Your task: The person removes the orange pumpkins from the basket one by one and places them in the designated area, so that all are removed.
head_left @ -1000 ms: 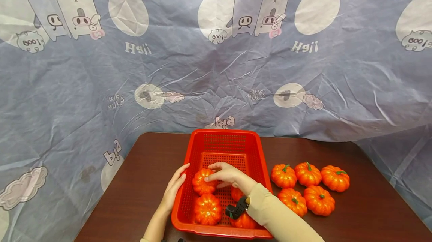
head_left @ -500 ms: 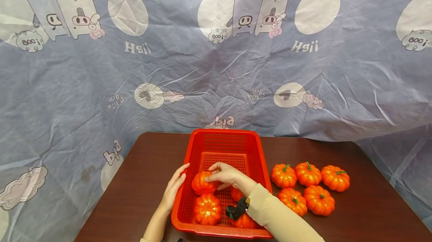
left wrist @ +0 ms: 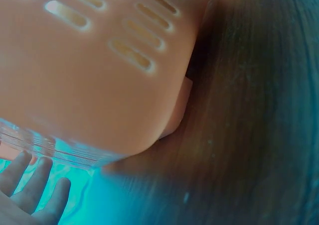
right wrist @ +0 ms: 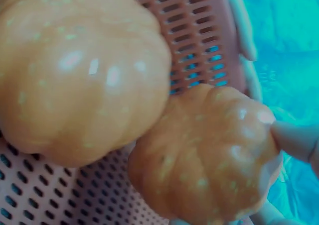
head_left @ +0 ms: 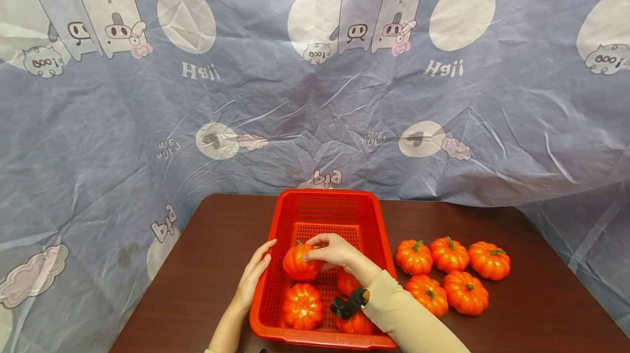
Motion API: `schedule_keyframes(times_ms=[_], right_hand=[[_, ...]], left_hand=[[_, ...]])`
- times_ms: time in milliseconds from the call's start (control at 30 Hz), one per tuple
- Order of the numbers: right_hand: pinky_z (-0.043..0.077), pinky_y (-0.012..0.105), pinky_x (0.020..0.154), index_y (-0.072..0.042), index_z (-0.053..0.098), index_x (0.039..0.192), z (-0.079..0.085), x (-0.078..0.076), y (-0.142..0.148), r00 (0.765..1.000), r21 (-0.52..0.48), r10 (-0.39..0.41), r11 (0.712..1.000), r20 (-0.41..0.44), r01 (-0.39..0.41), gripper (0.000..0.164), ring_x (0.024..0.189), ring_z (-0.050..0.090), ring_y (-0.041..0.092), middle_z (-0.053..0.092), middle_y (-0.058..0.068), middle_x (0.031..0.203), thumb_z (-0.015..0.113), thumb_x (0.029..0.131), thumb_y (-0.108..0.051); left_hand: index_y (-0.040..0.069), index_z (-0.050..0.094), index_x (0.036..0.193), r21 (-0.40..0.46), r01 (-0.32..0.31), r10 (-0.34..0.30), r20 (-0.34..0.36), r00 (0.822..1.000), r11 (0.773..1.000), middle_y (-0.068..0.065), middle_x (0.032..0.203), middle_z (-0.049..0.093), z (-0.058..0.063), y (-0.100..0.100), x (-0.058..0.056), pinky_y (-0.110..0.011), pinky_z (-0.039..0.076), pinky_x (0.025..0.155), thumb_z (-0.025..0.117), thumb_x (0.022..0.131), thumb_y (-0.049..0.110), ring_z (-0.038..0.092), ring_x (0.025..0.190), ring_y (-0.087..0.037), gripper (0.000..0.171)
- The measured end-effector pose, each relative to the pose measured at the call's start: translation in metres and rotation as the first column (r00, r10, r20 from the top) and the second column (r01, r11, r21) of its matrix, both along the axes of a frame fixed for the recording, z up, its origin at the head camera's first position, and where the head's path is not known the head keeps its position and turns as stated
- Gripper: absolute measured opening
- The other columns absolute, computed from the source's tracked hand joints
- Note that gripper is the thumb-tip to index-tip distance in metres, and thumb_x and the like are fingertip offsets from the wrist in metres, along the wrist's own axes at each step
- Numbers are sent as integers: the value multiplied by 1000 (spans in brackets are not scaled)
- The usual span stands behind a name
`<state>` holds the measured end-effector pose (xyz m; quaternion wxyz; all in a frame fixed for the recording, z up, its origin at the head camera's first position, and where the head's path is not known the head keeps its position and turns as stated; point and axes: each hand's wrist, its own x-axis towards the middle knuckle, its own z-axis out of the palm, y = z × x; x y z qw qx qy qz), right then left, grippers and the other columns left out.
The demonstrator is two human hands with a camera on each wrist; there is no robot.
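My right hand [head_left: 334, 252] pinches a small orange pumpkin [head_left: 297, 263] between thumb and fingers inside the red basket [head_left: 325, 193]. The pumpkin's green stem shows at its top in the head view. Seen from the right wrist, the thumb presses the side of this pumpkin [right wrist: 204, 160], with a larger-looking pumpkin [right wrist: 79, 75] beside it. My left hand [head_left: 252, 279] lies along the basket's left rim, fingers extended. In the left wrist view, those fingers [left wrist: 35, 185] are straight by the basket's side wall [left wrist: 75, 95].
In the basket sit a pumpkin [head_left: 303, 307] at the near left and two more, partly hidden under my right arm, at the right. Several pumpkins [head_left: 465, 293] stand on the dark wooden table [head_left: 221, 232] right of the basket. A printed grey-blue cloth [head_left: 295, 96] hangs behind.
The pumpkin in my right hand has tipped over so its stem now shows, and it has risen slightly, away from the near pumpkin. My left hand has stayed in place.
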<state>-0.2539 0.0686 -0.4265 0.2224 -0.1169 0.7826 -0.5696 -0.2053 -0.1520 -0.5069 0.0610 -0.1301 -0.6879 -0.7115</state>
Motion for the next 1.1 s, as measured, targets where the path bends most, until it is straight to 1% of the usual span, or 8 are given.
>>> schedule_keyframes(times_ms=[133, 333, 467, 633, 767, 867, 1000, 1100], right_hand=[[52, 43, 74, -1, 62, 113, 6, -1, 4, 1000, -41, -18, 999, -17, 17, 43, 82, 62, 17, 63, 7, 100, 75, 74, -13], [50, 45, 82, -4, 61, 116, 20, -1, 12, 999, -77, -29, 997, -38, 26, 45, 90, 61, 21, 57, 12, 112, 75, 75, -15], [48, 46, 85, -7, 60, 117, 28, 1, 20, 998, -96, -43, 995, -42, 39, 45, 91, 61, 22, 54, 12, 116, 75, 76, -18], [49, 43, 84, -7, 58, 118, 38, 6, 32, 996, -129, -42, 991, -84, 31, 45, 92, 62, 23, 55, 14, 120, 74, 78, -18], [49, 40, 84, -5, 55, 120, 47, 11, 43, 992, -165, -48, 986, -119, 28, 47, 95, 60, 23, 55, 16, 120, 74, 79, -16], [49, 37, 83, -3, 54, 121, 53, 14, 54, 985, -190, -59, 981, -164, 28, 47, 95, 60, 23, 58, 15, 116, 73, 79, -13], [48, 33, 82, 0, 53, 121, 62, 21, 72, 969, -223, -91, 974, -231, 38, 47, 95, 60, 22, 61, 12, 108, 73, 79, -8], [48, 32, 81, 1, 53, 122, 69, 27, 85, 955, -225, -130, 972, -268, 69, 48, 96, 59, 22, 61, 12, 109, 73, 79, -8]], left_hand=[[4, 40, 140, 3, 2, -2, 9, 1000, 1000, -12, 146, 33, 0, 0, 0, -16, 28, 98, 38, 100, 19, 31, 128, -16, 43], [5, 40, 141, -6, -5, 5, 18, 1000, 1000, -10, 147, 33, -1, -1, 0, -17, 28, 98, 38, 100, 20, 31, 129, -19, 43], [5, 39, 141, 7, 3, -3, 24, 1000, 1000, -11, 146, 33, -1, -1, 0, -18, 31, 97, 38, 101, 20, 34, 126, -19, 43], [5, 39, 141, 31, 24, -25, 24, 999, 999, -16, 145, 33, 0, -1, 0, -21, 36, 95, 38, 101, 20, 39, 121, -21, 43], [6, 39, 141, 19, 17, -17, 21, 1000, 1000, -14, 145, 34, 0, 0, 0, -21, 35, 96, 38, 101, 20, 38, 122, -21, 42], [5, 39, 141, 5, 9, -9, 14, 1000, 1000, -12, 145, 34, 0, 0, 0, -21, 33, 97, 37, 101, 19, 36, 124, -21, 43], [5, 39, 141, 5, 15, -15, 12, 1000, 1000, -12, 146, 33, -1, -1, 0, -21, 34, 97, 37, 101, 19, 36, 124, -21, 42], [6, 39, 141, 10, 16, -16, 14, 1000, 1000, -13, 146, 33, 0, -1, 0, -21, 34, 96, 37, 101, 19, 37, 124, -22, 42]])
